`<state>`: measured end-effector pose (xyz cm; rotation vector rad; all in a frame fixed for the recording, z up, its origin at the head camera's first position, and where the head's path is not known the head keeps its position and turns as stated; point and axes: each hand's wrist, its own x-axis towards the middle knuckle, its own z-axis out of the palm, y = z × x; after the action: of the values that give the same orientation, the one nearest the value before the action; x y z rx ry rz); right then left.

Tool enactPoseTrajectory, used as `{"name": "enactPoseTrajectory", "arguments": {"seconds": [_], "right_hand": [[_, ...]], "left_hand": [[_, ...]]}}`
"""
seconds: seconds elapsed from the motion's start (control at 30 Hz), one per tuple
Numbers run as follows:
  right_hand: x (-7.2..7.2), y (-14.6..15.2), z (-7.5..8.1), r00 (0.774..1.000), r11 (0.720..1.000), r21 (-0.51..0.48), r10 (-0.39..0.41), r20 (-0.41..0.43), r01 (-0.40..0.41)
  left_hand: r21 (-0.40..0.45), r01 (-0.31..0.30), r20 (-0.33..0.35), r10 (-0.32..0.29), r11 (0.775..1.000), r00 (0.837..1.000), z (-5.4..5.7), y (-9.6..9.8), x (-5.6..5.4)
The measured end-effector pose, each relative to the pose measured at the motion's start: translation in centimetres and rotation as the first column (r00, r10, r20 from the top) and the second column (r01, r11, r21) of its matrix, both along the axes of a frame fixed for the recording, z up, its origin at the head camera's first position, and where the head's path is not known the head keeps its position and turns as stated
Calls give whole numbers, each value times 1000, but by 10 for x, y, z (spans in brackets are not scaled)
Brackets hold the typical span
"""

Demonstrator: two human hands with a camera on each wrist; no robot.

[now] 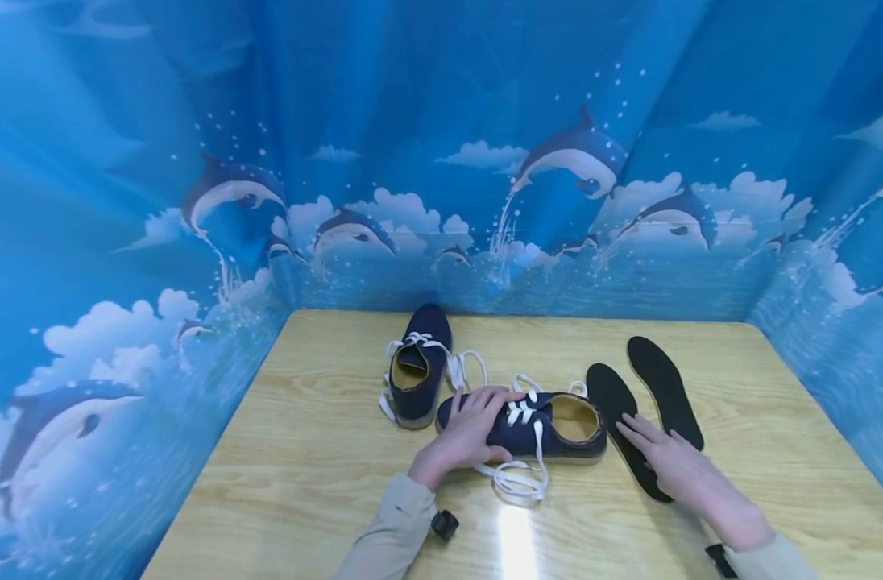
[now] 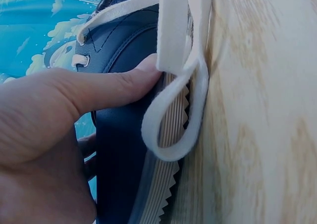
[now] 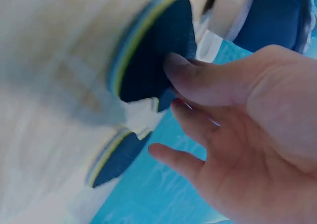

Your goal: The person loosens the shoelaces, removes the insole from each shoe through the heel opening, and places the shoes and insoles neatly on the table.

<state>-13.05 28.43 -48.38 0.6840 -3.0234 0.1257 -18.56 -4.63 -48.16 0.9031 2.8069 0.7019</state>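
A navy lace-up shoe [image 1: 517, 431] lies crosswise on the table, toe to the left, its white laces [image 1: 521, 483] loose. My left hand [image 1: 470, 427] grips it over the toe part; in the left wrist view the thumb [image 2: 114, 87] presses its near side, just above the ribbed sole [image 2: 171, 115]. Right of this shoe lies a black insole [image 1: 611, 395]. My right hand [image 1: 666, 459] rests on it with fingers extended; the right wrist view shows the thumb [image 3: 198, 78] touching its dark top. A second insole [image 1: 666, 387] lies beyond that hand.
Another navy shoe [image 1: 423, 370] stands behind and left, toe toward the back, laces hanging loose. The wooden table [image 1: 304, 451] meets a blue dolphin-print curtain [image 1: 441, 161] at the back and sides.
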Motion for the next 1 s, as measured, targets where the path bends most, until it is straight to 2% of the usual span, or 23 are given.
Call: {"name": "enactPoseTrajectory", "arguments": {"seconds": [0.2,0.57,1.0], "right_hand": [[-8,1,-6,1000,1000,-13,10,14,-10],[-42,-1,-1,995,996,-84,-30,95,38],[-65,-1,0,989,989,-130,-55,135,73]], "left_hand": [[3,11,-1,-11,1000,1000,-1,0,0],[6,6,-8,-6,1000,1000,-2,-1,0],[12,1,-2,-1,1000,1000,-3,-1,-1]]}}
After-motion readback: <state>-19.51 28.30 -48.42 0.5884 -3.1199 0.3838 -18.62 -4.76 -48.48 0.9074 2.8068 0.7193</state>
